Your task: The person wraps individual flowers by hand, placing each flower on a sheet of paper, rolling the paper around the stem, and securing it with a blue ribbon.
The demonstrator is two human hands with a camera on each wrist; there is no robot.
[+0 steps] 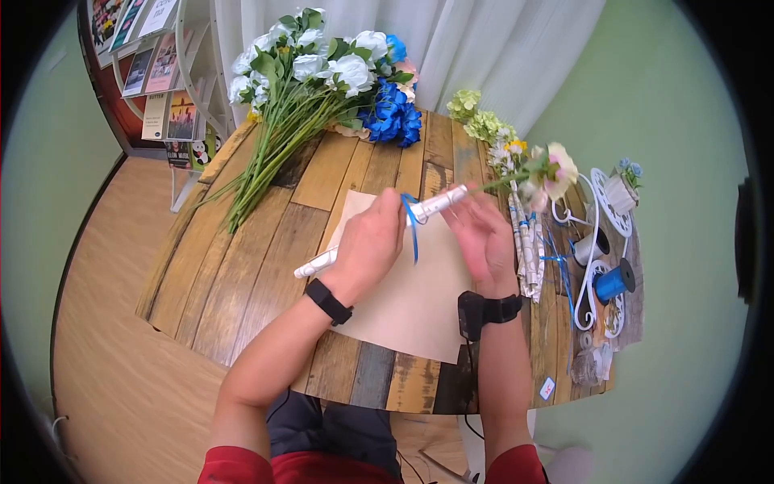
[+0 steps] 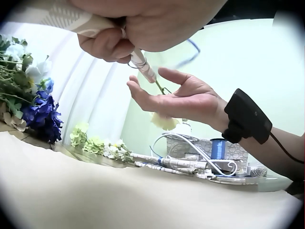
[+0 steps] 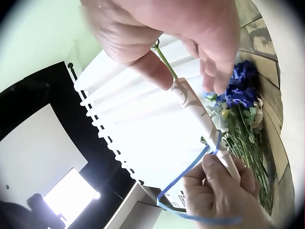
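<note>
My left hand (image 1: 371, 246) grips a flower stem wrapped in a white printed paper roll (image 1: 439, 204). A thin blue ribbon (image 1: 415, 238) is tied round the roll by the thumb, its loose end hanging. From the roll's upper end a green stem (image 3: 167, 64) leads to a cream flower (image 1: 558, 169) with a pinkish centre. My right hand (image 1: 488, 242) is spread beside that upper end, palm turned up in the left wrist view, thumb and fingers apart around the stem. In the right wrist view its fingertips (image 3: 164, 78) come right at the paper's edge.
Beneath the hands lies a sheet of brown paper (image 1: 427, 315) on the wooden table (image 1: 266, 274). White roses (image 1: 351, 73) and blue flowers (image 1: 393, 113) lie at the back. At right are wrapped flowers (image 1: 528, 250), a blue ribbon spool (image 1: 614, 282) and a white scrolled stand (image 1: 590, 306).
</note>
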